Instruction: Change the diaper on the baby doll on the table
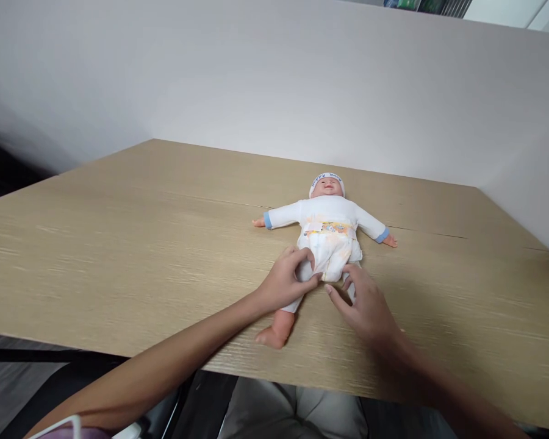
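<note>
A baby doll (328, 210) lies on its back on the wooden table, arms spread, in a white top with blue cuffs and a white cap with lettering. Round its hips is a white diaper (332, 250) with a printed orange waistband. My left hand (288, 277) is at the diaper's left leg edge, over the doll's thigh, thumb and forefinger curved apart and touching the edge. My right hand (363, 299) is at the other leg edge, its thumb and fingers apart. One bare doll foot (277, 330) shows below my left hand; my right hand hides the other.
The wooden table (119, 244) reaches to a pale wall or partition (238, 79) behind the doll. The table's front edge runs just above my lap (297, 408). A dark chair part shows at the lower left.
</note>
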Tool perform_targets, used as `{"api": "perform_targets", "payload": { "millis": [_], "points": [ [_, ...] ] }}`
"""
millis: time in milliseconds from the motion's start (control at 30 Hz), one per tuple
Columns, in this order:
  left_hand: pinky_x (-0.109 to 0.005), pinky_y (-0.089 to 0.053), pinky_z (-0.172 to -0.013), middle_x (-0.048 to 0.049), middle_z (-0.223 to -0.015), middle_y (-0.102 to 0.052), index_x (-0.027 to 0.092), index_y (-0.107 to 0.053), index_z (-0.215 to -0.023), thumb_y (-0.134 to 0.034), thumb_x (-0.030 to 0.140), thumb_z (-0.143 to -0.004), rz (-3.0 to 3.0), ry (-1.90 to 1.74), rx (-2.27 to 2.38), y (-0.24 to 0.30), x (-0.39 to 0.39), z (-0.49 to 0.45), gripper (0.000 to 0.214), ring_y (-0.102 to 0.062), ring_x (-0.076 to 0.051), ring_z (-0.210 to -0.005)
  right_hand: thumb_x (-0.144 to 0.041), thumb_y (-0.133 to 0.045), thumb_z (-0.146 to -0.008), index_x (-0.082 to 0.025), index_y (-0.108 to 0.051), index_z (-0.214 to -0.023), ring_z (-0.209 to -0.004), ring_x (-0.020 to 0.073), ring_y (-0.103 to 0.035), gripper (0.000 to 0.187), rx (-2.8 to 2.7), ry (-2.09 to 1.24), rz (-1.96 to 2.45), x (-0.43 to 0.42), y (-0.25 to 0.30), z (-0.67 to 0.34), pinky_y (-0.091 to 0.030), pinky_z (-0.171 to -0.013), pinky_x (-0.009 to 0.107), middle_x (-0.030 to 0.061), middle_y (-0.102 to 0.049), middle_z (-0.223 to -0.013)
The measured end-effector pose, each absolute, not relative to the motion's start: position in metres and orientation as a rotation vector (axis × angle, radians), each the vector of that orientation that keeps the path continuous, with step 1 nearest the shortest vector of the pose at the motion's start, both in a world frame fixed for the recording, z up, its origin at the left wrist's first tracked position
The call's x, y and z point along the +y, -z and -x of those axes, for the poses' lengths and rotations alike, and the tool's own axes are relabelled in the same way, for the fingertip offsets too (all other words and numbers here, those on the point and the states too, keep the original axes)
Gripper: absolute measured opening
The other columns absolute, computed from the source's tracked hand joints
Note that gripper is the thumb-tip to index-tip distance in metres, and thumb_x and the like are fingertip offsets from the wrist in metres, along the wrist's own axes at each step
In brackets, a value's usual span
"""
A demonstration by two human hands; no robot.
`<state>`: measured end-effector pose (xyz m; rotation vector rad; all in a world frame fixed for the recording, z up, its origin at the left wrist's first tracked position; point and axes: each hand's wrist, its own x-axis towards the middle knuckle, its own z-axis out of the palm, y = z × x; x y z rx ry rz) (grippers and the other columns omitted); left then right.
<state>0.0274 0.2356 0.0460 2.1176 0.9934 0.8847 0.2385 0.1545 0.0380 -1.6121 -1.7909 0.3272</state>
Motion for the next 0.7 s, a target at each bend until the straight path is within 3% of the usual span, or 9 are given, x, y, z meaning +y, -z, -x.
{"api": "perform_targets", "payload": {
  "millis": [100, 267, 400, 500, 700],
  "points": [
    [-0.031, -0.044, -0.079, 0.0021, -0.089, -0.058, 0.023, -0.054, -0.098, -0.077, 0.038, -0.087, -1.894, -0.910, 0.959, -0.040, 0.240, -0.027, 0.030, -0.053, -0.018, -0.083, -0.047, -0.069, -0.093, -0.025, -0.056, -0.110, -0.060, 0.0176, -0.056, 0.030, -1.623, -0.446, 1.691, 0.157, -0.039, -0.244, -0.043, -0.061, 0.030, -0.0052, -0.060, -0.072],
    [-0.030, -0.048, -0.082, 0.0001, -0.103, -0.062, 0.025, -0.045, -0.106, -0.083, 0.044, -0.082, -1.608, -1.006, 0.925, -0.033, 0.241, -0.025, 0.050, -0.062, -0.018, -0.093, -0.054, -0.075, -0.089, -0.027, -0.053, -0.106, -0.063, 0.0174, -0.057, 0.039, -1.487, -0.451, 1.704, 0.161, -0.047, -0.256, -0.045, -0.065, 0.032, 0.0008, -0.078, -0.094],
    [-0.032, -0.048, -0.083, -0.0027, -0.106, -0.070, 0.022, -0.058, -0.112, -0.081, 0.047, -0.087, -1.739, -0.922, 1.015, -0.039, 0.236, -0.021, 0.042, -0.064, -0.020, -0.093, -0.055, -0.075, -0.091, -0.026, -0.064, -0.096, -0.071, 0.0213, -0.063, 0.031, -1.535, -0.422, 1.713, 0.161, -0.051, -0.259, -0.046, -0.072, 0.035, 0.0025, -0.081, -0.094],
    [-0.034, -0.045, -0.083, -0.0032, -0.099, -0.073, 0.020, -0.069, -0.104, -0.075, 0.051, -0.093, -1.966, -0.844, 1.089, -0.046, 0.234, -0.021, 0.034, -0.061, -0.022, -0.090, -0.055, -0.073, -0.092, -0.027, -0.073, -0.096, -0.078, 0.0251, -0.064, 0.028, -1.603, -0.356, 1.722, 0.159, -0.051, -0.257, -0.046, -0.078, 0.039, 0.0033, -0.081, -0.090],
    [-0.034, -0.048, -0.082, -0.0025, -0.091, -0.071, 0.019, -0.071, -0.091, -0.067, 0.062, -0.096, -1.804, -0.773, 0.936, -0.049, 0.242, -0.027, 0.043, -0.060, -0.023, -0.089, -0.060, -0.072, -0.093, -0.027, -0.076, -0.096, -0.083, 0.0263, -0.067, 0.033, -1.561, -0.523, 1.697, 0.162, -0.049, -0.260, -0.048, -0.074, 0.038, 0.0042, -0.081, -0.091]
  ]
}}
